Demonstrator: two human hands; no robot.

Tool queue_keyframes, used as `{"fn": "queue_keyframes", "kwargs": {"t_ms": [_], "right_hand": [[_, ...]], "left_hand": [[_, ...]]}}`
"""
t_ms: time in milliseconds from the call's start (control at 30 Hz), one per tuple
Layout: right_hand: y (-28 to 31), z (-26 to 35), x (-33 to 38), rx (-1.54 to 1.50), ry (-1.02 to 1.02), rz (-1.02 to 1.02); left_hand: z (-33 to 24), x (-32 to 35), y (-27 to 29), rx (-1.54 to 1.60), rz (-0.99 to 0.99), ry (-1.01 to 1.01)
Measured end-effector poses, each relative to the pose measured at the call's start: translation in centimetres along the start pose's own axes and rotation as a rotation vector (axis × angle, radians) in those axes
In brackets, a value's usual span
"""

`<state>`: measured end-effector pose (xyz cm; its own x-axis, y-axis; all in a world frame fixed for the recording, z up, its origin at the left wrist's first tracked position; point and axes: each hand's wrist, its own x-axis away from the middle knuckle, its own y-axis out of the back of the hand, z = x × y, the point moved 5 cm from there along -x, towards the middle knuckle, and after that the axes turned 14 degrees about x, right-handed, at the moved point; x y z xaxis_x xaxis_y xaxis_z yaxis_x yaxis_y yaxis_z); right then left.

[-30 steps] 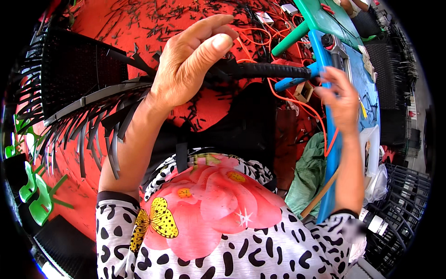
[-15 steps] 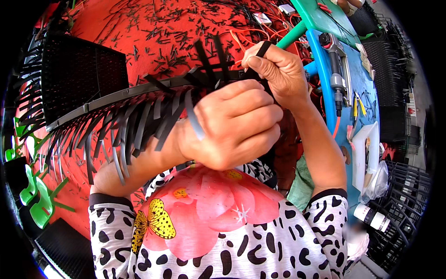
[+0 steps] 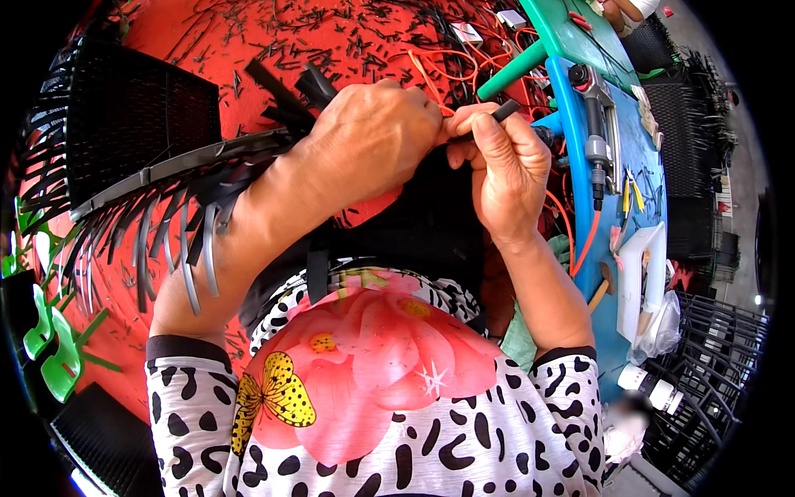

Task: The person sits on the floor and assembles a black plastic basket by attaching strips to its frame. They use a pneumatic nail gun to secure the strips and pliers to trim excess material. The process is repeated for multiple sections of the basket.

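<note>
My right hand (image 3: 509, 170) is closed in a pinch on a flat black strip (image 3: 504, 111), whose end sticks out past the thumb. Right against it is my left hand (image 3: 373, 124), back upward and fingers curled in; what they grip is hidden beneath. A dark grey curved rail (image 3: 174, 168) runs from the left to under my left wrist. Many loose black strips (image 3: 153, 228) hang from its near side, some lying by my left forearm. More strip ends (image 3: 281, 95) stand up just beyond my left hand. Behind the rail is a black woven panel (image 3: 137, 116).
Cut black scraps litter the red floor (image 3: 248, 33). At right, a blue table (image 3: 633, 166) holds a power tool (image 3: 596, 124), yellow-handled pliers (image 3: 633, 190), a hammer (image 3: 602, 286) and a white tray (image 3: 642, 273). An orange hose (image 3: 586, 240) hangs at its edge. Green chairs (image 3: 62, 356) stand left.
My left hand has moved up and turned, now meeting the right hand. My right hand has come slightly lower, still pinching the strip. The strips on the rail have shifted.
</note>
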<state>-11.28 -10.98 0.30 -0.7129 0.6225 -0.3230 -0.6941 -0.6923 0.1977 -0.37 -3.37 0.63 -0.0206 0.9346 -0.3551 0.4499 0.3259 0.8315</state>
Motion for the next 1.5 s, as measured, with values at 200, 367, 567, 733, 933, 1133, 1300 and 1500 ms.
{"fn": "queue_keyframes", "kwargs": {"t_ms": [200, 367, 567, 733, 933, 1133, 1300, 1500], "right_hand": [[-0.2, 1.0, 0.5, -0.086, -0.055, -0.013], [0.9, 3.0, 1.1, -0.043, -0.058, 0.056], [0.8, 4.4, -0.3, 0.163, -0.013, 0.141], [0.3, 4.3, -4.9, 0.501, 0.008, 0.262], [-1.5, 0.6, -9.9, 0.846, 0.248, 0.19], [-2.6, -4.7, -11.8, 0.974, 0.233, 0.375], [-3.0, -5.0, -11.6, 0.892, -0.117, 0.656], [-1.1, -4.1, -10.8, 0.425, -0.243, 0.708]], "left_hand": [[0.3, 0.6, 0.4, 0.113, -0.116, -0.041], [0.0, 0.9, 0.3, 0.054, -0.161, -0.036], [-0.5, 1.5, -0.2, -0.029, -0.25, -0.101], [-0.6, 1.5, -0.3, -0.063, -0.283, -0.115], [-0.6, 1.5, -0.3, -0.076, -0.288, -0.091], [-0.6, 1.2, -0.3, -0.085, -0.331, -0.126], [0.1, 0.9, -0.2, -0.064, -0.339, -0.155], [0.5, 0.2, 0.4, -0.034, -0.302, -0.127]]}}
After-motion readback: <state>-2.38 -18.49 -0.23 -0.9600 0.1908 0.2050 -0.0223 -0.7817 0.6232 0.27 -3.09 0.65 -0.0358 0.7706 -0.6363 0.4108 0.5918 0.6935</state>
